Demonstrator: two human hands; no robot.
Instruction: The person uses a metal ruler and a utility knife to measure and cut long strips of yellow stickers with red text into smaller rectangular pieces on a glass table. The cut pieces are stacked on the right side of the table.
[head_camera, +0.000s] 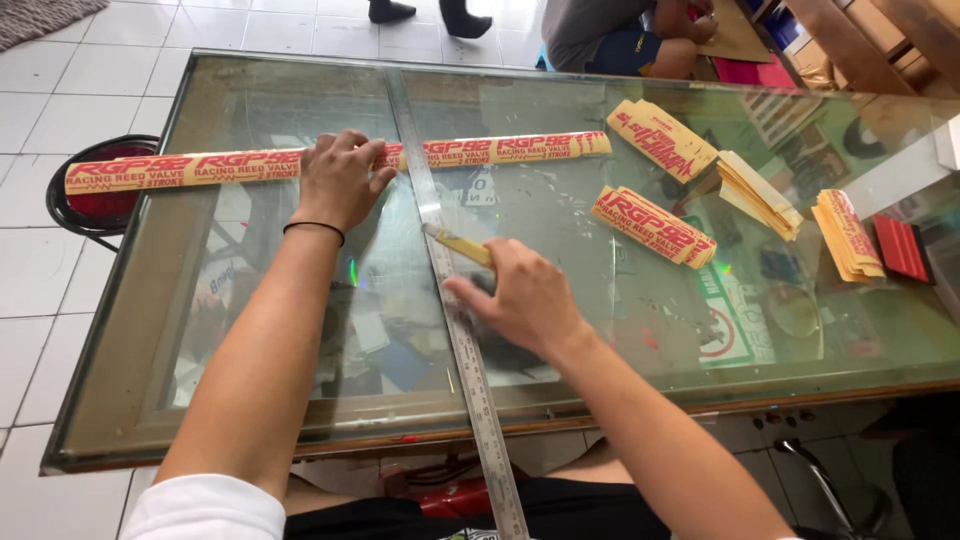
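Pressing flat on the strip (330, 163) across the upper left of the frame, the left hand (340, 180) steadied it against the ruler (455, 300) while the right hand (525, 295) gripped a knife (458, 245) at centre, seemingly mid-cut, needing a straight pull.

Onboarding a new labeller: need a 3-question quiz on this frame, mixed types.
1. True or false: the left hand presses on the long yellow printed strip.
2. What does the right hand hold? A) scissors B) a yellow-handled cutter C) a pen
3. Fill in: the cutter lies against the long metal ___ running across the glass table.

Key:
1. True.
2. B; the fingers are closed round the handle.
3. Ruler. It crosses over the strip, and cut stacks of yellow pieces lie to the right.
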